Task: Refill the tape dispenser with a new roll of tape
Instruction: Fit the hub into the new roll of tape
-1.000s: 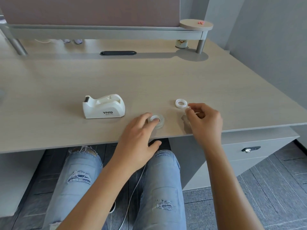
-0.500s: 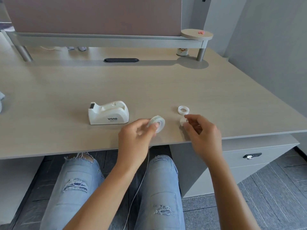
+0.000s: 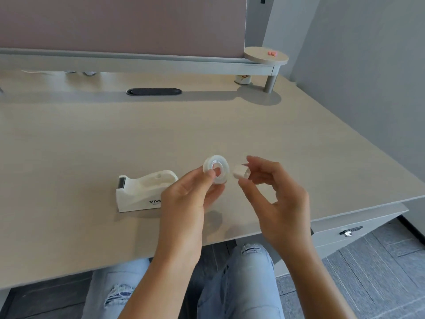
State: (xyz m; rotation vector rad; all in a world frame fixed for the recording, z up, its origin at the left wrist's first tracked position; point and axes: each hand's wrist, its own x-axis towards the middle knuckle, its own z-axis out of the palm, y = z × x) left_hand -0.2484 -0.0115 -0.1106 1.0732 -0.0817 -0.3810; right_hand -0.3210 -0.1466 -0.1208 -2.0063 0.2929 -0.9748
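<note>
left hand: our left hand (image 3: 184, 201) pinches the clear round tape roll (image 3: 216, 169) above the pale wooden worktop (image 3: 92, 139).
right hand: our right hand (image 3: 278, 199) grips the small white plastic spool core (image 3: 241, 173), at the roll's 3 o'clock.
dispenser: the white plastic tape dispenser (image 3: 142, 192) sits at the roll's 8 o'clock.

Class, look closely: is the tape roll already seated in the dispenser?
No: the left hand holds the tape roll in the air, beside the dispenser.

Tape roll (image 3: 216, 169) and white core (image 3: 241, 173) in hands
</note>
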